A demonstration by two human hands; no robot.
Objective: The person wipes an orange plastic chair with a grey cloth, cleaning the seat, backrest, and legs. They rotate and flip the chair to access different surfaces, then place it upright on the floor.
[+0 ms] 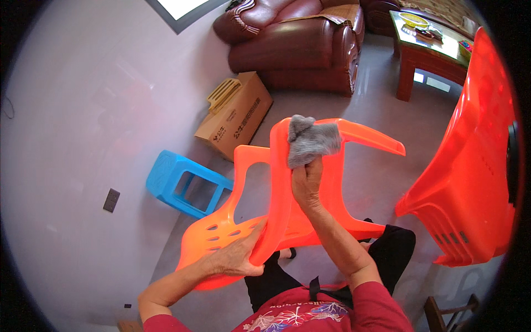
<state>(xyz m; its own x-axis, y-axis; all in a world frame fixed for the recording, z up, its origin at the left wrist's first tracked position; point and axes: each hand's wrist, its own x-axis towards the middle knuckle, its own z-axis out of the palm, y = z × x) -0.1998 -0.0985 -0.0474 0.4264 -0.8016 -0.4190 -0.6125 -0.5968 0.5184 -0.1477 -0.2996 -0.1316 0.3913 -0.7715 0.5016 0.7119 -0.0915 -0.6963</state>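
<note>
An orange plastic stool is tipped on its side in front of me, its legs pointing up and to the right. My left hand grips the edge of its perforated seat at the lower left. My right hand presses a grey cloth against one of the upper legs. Both sleeves are red.
A second orange stool stack stands at the right. A blue plastic stool lies against the white wall, with a cardboard box behind it. A dark red leather armchair and a wooden table are farther back.
</note>
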